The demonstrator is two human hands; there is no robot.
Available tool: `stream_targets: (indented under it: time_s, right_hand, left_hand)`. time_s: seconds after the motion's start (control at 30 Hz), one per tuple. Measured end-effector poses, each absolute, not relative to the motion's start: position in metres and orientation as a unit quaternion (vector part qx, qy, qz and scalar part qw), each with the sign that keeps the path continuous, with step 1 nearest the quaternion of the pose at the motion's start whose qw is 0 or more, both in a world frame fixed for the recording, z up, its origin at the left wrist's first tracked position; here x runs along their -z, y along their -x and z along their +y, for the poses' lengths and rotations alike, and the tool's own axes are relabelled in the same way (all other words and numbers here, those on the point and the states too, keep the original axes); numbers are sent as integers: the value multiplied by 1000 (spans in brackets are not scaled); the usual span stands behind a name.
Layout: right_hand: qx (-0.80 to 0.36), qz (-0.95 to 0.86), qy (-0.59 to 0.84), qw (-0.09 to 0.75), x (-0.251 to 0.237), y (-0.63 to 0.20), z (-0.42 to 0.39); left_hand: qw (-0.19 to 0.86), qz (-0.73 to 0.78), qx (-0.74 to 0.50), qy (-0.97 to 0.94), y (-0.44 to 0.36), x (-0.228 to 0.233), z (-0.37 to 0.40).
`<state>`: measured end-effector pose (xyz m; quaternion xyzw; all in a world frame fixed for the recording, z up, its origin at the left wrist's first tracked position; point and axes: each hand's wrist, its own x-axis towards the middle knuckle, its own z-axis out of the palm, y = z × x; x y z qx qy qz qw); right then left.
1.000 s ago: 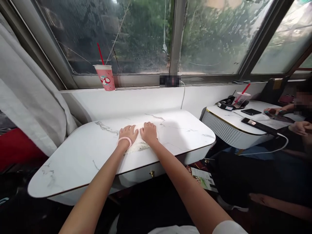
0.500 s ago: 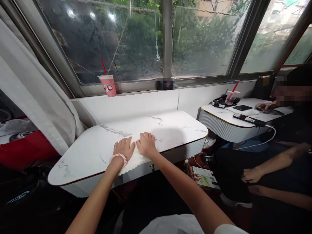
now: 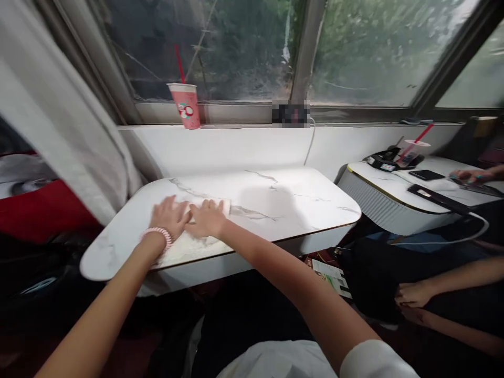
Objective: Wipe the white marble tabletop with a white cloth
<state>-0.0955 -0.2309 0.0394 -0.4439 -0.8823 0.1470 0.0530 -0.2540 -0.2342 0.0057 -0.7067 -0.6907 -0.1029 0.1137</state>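
Observation:
A white cloth (image 3: 189, 242) lies flat on the white marble table (image 3: 287, 205), near its left front part. My left hand (image 3: 170, 215) presses down on the cloth's left side; a pink coil band sits on that wrist. My right hand (image 3: 207, 219) presses flat on the cloth beside it, thumbs nearly touching. Both palms lie spread on the fabric, fingers pointing toward the window. The picture is blurred by motion.
A pink cup with a red straw (image 3: 187, 104) stands on the window sill. A white curtain (image 3: 51, 115) hangs at the left. At the right, a second table (image 3: 378, 194) carries phones and a cup, with another person's hand (image 3: 472, 175) on it.
Both hands slid the cloth from the table's middle toward its front edge, then leftward along the table. The view swung as well.

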Motion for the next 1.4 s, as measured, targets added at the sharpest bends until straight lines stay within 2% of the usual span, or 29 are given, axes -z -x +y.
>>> stream_targets:
  time_s: [0.07,0.2,0.3,0.43,0.63,0.83,1.1,1.4]
  right_hand:
    - [-138,-868,472,69,-40,108,-213]
    - [-100,-858,484,141,-31,123,-168]
    - [-75,-830,518,190,-20,132,-135]
    - [-60,-815,538,209,-11,150,-94]
    - [-34,-820,520,237,-8,179,-45]
    - [-20,-839,446,312,-3,201,-1]
    - [-11,-858,435,274,2,214,16]
    - [-1,-865,419,277,0,225,-43]
  left_hand:
    - [163,-693,127,690,263,-5,-216]
    - [71,-693,115,709,281,10,-162]
    - [63,-696,145,700,291,21,-121]
    - [63,-689,165,703,302,20,-80]
    - [20,-739,149,657,316,0,-46]
    - [26,-765,126,631,326,-8,-18]
    - [11,-757,136,638,340,-3,-3]
    - [51,-731,149,664,355,2,-54]
